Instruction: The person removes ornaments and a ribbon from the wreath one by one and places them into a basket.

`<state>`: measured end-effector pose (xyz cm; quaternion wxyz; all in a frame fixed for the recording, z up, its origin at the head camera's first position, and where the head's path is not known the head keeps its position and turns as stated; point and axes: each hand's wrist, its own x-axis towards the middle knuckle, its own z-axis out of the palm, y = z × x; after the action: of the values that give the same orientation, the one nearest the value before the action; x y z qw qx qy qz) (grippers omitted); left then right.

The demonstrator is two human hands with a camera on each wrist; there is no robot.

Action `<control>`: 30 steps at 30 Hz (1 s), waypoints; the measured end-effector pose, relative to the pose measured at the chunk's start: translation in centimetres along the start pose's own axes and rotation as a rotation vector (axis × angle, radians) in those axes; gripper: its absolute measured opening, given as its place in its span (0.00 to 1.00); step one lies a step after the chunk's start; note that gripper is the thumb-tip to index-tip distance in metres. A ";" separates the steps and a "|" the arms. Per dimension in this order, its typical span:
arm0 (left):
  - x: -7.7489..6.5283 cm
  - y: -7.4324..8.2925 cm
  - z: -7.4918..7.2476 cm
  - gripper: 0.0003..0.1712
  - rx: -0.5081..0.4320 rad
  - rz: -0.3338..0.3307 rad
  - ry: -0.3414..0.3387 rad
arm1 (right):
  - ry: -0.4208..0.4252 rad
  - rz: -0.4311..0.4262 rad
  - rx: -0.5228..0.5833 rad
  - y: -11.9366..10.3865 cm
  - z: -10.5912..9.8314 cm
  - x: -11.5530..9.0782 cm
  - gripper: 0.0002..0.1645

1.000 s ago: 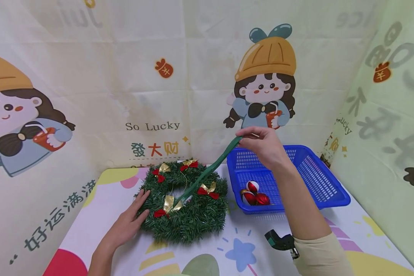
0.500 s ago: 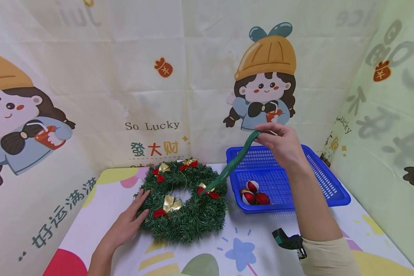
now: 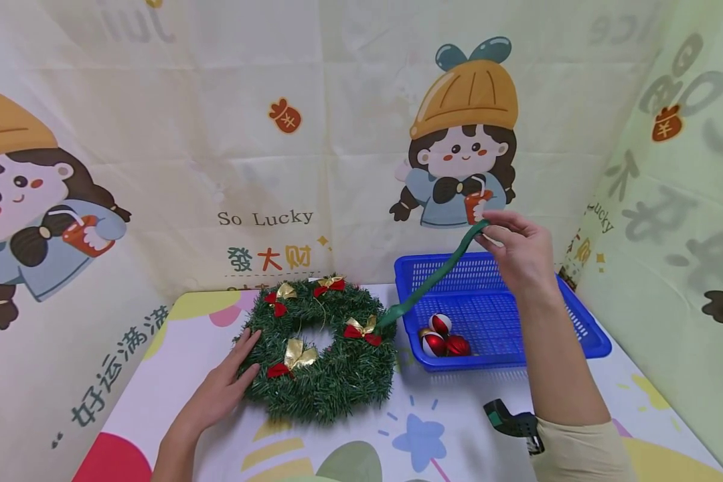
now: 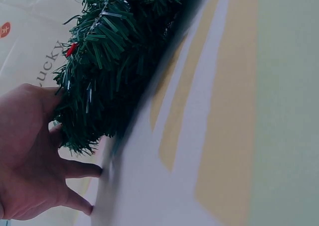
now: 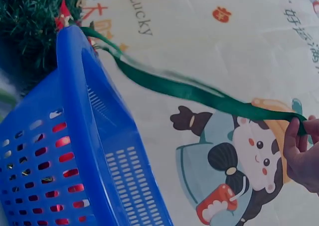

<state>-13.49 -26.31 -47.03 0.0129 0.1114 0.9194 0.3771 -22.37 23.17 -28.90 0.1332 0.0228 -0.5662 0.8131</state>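
A green wreath (image 3: 331, 395) with several small red and gold bows lies flat on the table. My left hand (image 3: 223, 391) rests against its left side, thumb and fingers spread; in the left wrist view the left hand (image 4: 30, 156) touches the wreath's edge and its fingertips meet the tabletop. Above the blue basket, my right hand (image 3: 521, 251) pinches one end of a green ribbon (image 3: 436, 276). The ribbon slants down leftward, its lower end at the wreath's right side near a bow (image 3: 363, 331). In the right wrist view the ribbon (image 5: 184, 92) hangs in a slack curve.
A blue plastic basket (image 3: 418, 365) stands right of the wreath, with several red, white and gold ball ornaments (image 3: 438, 340) in its near left corner. A printed cloth wall (image 3: 361, 134) encloses the table's back and sides. A black device sits at the right wrist.
My right hand has moved right and slightly up, drawing the ribbon's lower end from the wreath's centre to its right side. The left hand and wreath hold their places.
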 end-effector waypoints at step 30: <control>0.1 -0.3 0.2 0.37 0.004 -0.006 -0.009 | 0.348 0.025 0.206 -1.6 -4.3 0.0 0.13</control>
<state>-13.67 -26.38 -47.34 0.0181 0.1105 0.9204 0.3745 -21.47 27.66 -28.93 0.2160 -0.1118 -0.4487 0.8599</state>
